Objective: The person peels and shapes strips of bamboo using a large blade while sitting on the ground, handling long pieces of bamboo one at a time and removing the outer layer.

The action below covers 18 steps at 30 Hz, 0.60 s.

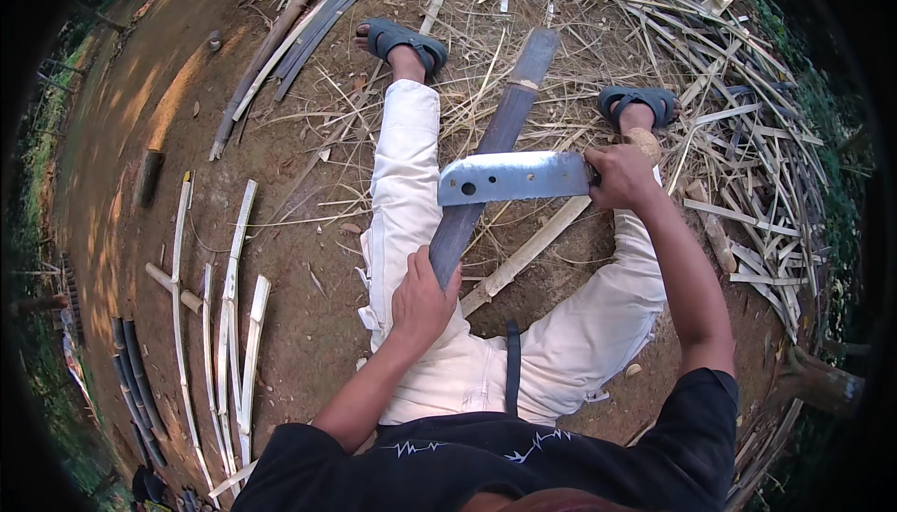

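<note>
My left hand [423, 299] is closed around the near end of a dark, split bamboo piece [516, 106]. The piece slants away from me between my spread legs, with a pale node ring near its far end. In my right hand [621, 180] is a machete [523, 180] with a broad, shiny blade and several holes in it. Its blade lies crosswise over the bamboo, pointing left; whether it touches cannot be told. A rounded wooden handle end shows past my fist. Below the blade, a pale bamboo strip [533, 255] slants across the ground.
Pale bamboo strips [229, 325] and dark bamboo lengths [140, 376] lie at my left. A bundle of long pieces [313, 21] is at the far left. Heaped split strips [747, 162] cover the right side. Thin shavings litter the ground around my sandalled feet [408, 45].
</note>
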Available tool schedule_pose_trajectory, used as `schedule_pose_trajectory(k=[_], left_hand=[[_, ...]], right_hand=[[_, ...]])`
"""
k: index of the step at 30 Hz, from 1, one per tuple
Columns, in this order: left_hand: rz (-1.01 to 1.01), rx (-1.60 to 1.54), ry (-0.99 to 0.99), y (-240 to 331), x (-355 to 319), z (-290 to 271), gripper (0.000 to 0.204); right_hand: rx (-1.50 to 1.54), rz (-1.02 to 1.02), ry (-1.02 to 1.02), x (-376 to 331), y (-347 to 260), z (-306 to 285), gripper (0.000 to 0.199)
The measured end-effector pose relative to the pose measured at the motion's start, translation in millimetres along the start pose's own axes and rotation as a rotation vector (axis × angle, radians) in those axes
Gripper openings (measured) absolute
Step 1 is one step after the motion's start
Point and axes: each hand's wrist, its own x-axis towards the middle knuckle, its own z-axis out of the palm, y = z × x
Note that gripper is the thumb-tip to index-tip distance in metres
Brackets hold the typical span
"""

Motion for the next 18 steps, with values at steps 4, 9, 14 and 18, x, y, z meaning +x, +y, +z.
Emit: schedule_pose_trajectory(k=[4, 9, 14, 18], left_hand=[[0.011, 0.0, 0.007, 7, -2, -6, 0.058], [0.041, -0.046, 0.107, 7, -4, -19, 0.052], [-0.02, -0.183, 0.11, 9, -5, -26, 0.044], [-0.015, -0.176, 0.083, 8, -1, -36, 0.042]], right_hand=[[0.317, 0.479, 0.332, 13, 54, 15, 0.028], [0.511, 0.52, 0.328, -10, 28, 18, 0.024], [0.511, 0.487, 0.259, -51, -22, 52, 0.022], [0.431, 0.296, 0.315, -68, -56, 50, 0.028]])
